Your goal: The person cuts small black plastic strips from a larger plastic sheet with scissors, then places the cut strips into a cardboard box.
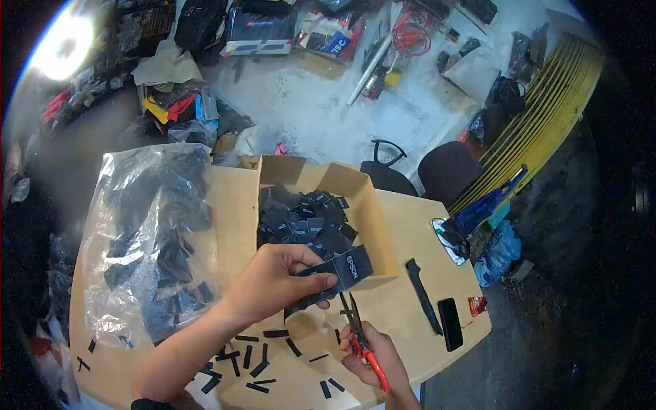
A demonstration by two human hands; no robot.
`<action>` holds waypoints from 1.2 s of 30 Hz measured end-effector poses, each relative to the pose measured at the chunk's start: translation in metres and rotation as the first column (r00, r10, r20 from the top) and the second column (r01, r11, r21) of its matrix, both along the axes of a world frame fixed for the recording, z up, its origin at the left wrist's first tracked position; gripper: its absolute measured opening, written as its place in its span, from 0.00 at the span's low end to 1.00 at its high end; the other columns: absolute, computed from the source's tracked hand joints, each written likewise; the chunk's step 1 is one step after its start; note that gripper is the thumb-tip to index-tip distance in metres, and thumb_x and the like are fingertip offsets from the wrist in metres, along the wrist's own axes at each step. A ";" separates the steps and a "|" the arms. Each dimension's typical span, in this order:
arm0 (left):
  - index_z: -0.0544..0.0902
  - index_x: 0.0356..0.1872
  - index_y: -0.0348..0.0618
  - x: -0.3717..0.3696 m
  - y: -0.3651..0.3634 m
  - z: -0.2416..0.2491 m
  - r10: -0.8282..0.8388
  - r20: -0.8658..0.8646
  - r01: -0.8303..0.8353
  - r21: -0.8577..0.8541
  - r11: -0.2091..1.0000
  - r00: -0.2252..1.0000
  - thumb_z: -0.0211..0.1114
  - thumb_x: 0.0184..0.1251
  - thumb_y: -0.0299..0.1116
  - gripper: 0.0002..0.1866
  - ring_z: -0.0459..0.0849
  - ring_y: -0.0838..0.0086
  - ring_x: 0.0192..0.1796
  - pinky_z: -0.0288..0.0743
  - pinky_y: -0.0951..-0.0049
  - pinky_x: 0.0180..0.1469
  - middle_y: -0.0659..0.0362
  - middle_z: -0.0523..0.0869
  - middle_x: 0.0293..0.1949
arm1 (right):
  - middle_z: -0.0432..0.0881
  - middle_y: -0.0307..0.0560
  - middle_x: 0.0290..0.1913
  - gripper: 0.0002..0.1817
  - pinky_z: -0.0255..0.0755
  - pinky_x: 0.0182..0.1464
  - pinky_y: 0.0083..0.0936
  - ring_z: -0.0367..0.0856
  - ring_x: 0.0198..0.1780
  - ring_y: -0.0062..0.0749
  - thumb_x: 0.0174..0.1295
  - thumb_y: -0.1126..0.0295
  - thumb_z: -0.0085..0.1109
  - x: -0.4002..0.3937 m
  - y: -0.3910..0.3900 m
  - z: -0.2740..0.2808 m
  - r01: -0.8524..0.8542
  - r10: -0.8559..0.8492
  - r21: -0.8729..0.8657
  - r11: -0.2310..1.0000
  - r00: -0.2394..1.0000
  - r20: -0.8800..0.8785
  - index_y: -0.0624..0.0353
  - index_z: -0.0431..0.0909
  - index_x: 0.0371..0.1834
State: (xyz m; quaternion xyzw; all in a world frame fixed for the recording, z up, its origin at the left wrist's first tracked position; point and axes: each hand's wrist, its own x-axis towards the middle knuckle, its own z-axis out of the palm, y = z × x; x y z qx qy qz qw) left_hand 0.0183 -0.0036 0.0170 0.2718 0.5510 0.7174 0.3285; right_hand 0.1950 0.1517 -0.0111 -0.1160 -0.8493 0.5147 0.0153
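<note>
My left hand (287,277) pinches a black fabric label strip (352,265) printed EPSON, held over the near edge of a cardboard box (383,236). A pile of cut black labels (311,222) lies inside that box. In my right hand (383,355) is a pair of scissors (369,362) with red handles. Their blades point up and lie slightly apart, just below the strip. Several narrow black offcuts (260,369) are scattered on the table (307,389) under my hands.
A clear plastic bag (150,239) with dark pieces covers the table's left. A phone (450,324), a long black strip (424,296) and a small red packet (477,305) lie at the right. Behind the table stands a dark chair (447,171). Bags and goods line the floor beyond.
</note>
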 end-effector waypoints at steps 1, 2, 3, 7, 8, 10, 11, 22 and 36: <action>0.83 0.35 0.35 0.000 0.000 0.000 -0.018 0.005 0.018 -0.003 1.000 1.000 0.67 0.60 0.29 0.07 0.78 0.84 0.23 0.70 0.84 0.25 0.60 0.86 0.25 | 0.77 0.40 0.32 0.17 0.71 0.37 0.17 0.75 0.32 0.19 0.48 0.77 0.61 -0.002 -0.001 0.001 0.016 -0.016 -0.006 1.000 1.000 0.015 0.64 0.71 0.43; 0.83 0.35 0.35 0.002 0.000 0.004 -0.024 0.005 0.024 -0.005 1.000 1.000 0.67 0.60 0.29 0.07 0.78 0.84 0.23 0.70 0.84 0.25 0.60 0.86 0.25 | 0.77 0.39 0.32 0.16 0.71 0.36 0.17 0.75 0.32 0.19 0.48 0.77 0.60 -0.002 -0.002 0.001 0.031 -0.031 -0.013 0.999 0.999 0.029 0.64 0.71 0.43; 0.83 0.35 0.35 0.004 -0.002 0.011 -0.018 -0.026 0.017 -0.058 0.998 1.000 0.67 0.60 0.28 0.07 0.79 0.84 0.23 0.70 0.84 0.24 0.60 0.86 0.24 | 0.77 0.38 0.30 0.16 0.70 0.36 0.15 0.75 0.31 0.18 0.49 0.79 0.59 -0.003 -0.002 -0.003 0.047 -0.047 0.000 0.999 0.999 0.027 0.63 0.71 0.43; 0.83 0.35 0.35 0.007 -0.003 0.020 -0.008 -0.062 -0.001 -0.139 0.990 0.998 0.68 0.60 0.28 0.07 0.80 0.84 0.23 0.70 0.83 0.22 0.60 0.85 0.24 | 0.77 0.37 0.29 0.15 0.69 0.36 0.14 0.74 0.31 0.16 0.51 0.80 0.59 -0.013 -0.007 0.009 0.004 -0.004 -0.005 1.000 1.000 0.024 0.63 0.71 0.43; 0.83 0.35 0.35 0.008 -0.004 0.021 -0.008 -0.062 -0.001 -0.140 0.990 0.998 0.68 0.60 0.28 0.07 0.80 0.84 0.23 0.70 0.83 0.22 0.60 0.85 0.24 | 0.76 0.36 0.29 0.14 0.69 0.36 0.13 0.74 0.31 0.16 0.52 0.79 0.60 -0.017 -0.010 0.011 0.030 -0.031 0.035 0.999 0.998 0.049 0.63 0.71 0.43; 0.83 0.35 0.35 0.008 -0.005 0.022 -0.005 -0.031 0.000 -0.157 0.988 1.000 0.68 0.59 0.29 0.07 0.79 0.84 0.21 0.69 0.83 0.22 0.61 0.85 0.23 | 0.76 0.35 0.28 0.14 0.69 0.35 0.13 0.74 0.31 0.15 0.54 0.79 0.60 -0.020 -0.011 0.010 0.053 -0.059 0.076 0.996 0.995 0.074 0.63 0.71 0.43; 0.83 0.35 0.35 0.007 -0.005 0.021 -0.003 -0.029 -0.002 -0.157 0.988 1.000 0.68 0.59 0.29 0.07 0.79 0.84 0.21 0.69 0.83 0.22 0.61 0.85 0.23 | 0.76 0.35 0.28 0.13 0.69 0.35 0.13 0.74 0.31 0.14 0.54 0.79 0.60 -0.021 -0.009 0.006 0.041 -0.041 0.025 0.999 0.999 0.018 0.63 0.71 0.43; 0.84 0.33 0.32 0.009 -0.006 0.026 0.050 -0.026 -0.056 -0.268 0.962 0.998 0.69 0.55 0.28 0.09 0.77 0.84 0.27 0.71 0.81 0.32 0.60 0.83 0.25 | 0.77 0.37 0.27 0.17 0.71 0.35 0.16 0.76 0.31 0.17 0.51 0.79 0.65 -0.026 -0.010 0.015 -0.019 0.023 0.049 0.999 0.995 -0.093 0.61 0.71 0.44; 0.79 0.32 0.35 0.015 0.004 0.016 0.088 -0.040 -0.092 -0.091 0.992 0.995 0.65 0.52 0.20 0.06 0.73 0.88 0.23 0.64 0.86 0.25 0.65 0.80 0.21 | 0.74 0.40 0.25 0.19 0.69 0.30 0.20 0.74 0.24 0.24 0.57 0.65 0.67 -0.027 -0.003 0.004 -0.063 0.070 0.046 0.997 0.986 -0.154 0.61 0.70 0.45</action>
